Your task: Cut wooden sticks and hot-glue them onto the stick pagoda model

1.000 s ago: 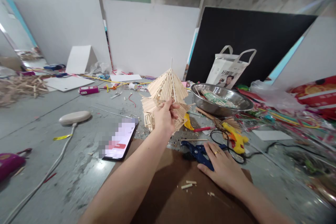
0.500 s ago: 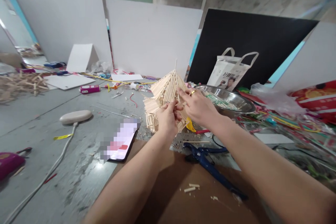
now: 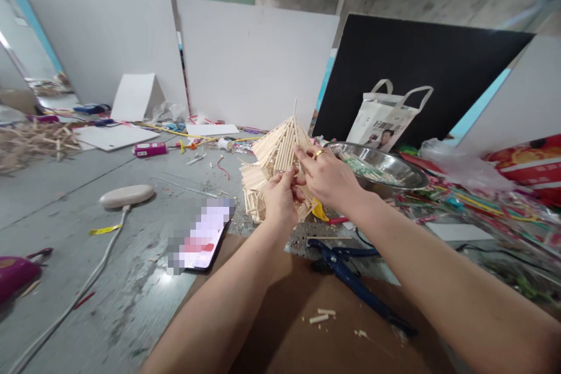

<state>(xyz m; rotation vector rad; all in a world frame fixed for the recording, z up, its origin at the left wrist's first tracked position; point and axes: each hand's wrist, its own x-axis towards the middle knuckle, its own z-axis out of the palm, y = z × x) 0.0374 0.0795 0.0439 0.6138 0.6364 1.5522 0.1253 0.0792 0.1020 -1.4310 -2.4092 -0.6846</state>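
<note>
A small model house built of thin wooden sticks (image 3: pixel 280 143) stands in the middle, with a pointed roof and one stick rising from its tip. My left hand (image 3: pixel 280 196) is closed at the roof's lower front edge, thumb and forefinger pinched against the stick ends. On the roof's right slope press the fingertips of my right hand (image 3: pixel 326 172), which wears a gold ring; its other fingers curl in towards the left hand. Whether a loose stick lies between the fingers is hidden. Blue cutters (image 3: pixel 363 289) lie in front on a brown board (image 3: pixel 284 327), near several short stick offcuts (image 3: pixel 319 319).
A phone (image 3: pixel 204 236) lies left of my left forearm. Farther left are a white cabled device (image 3: pixel 127 194) and a purple tool (image 3: pixel 17 274). A metal bowl (image 3: pixel 416 181) with small sticks stands at right, before a white bag (image 3: pixel 377 120). Upright boards (image 3: pixel 258 64) line the back.
Both hands stay at the model's roof with almost the same grip. The view has shifted very slightly; nothing else has visibly moved.
</note>
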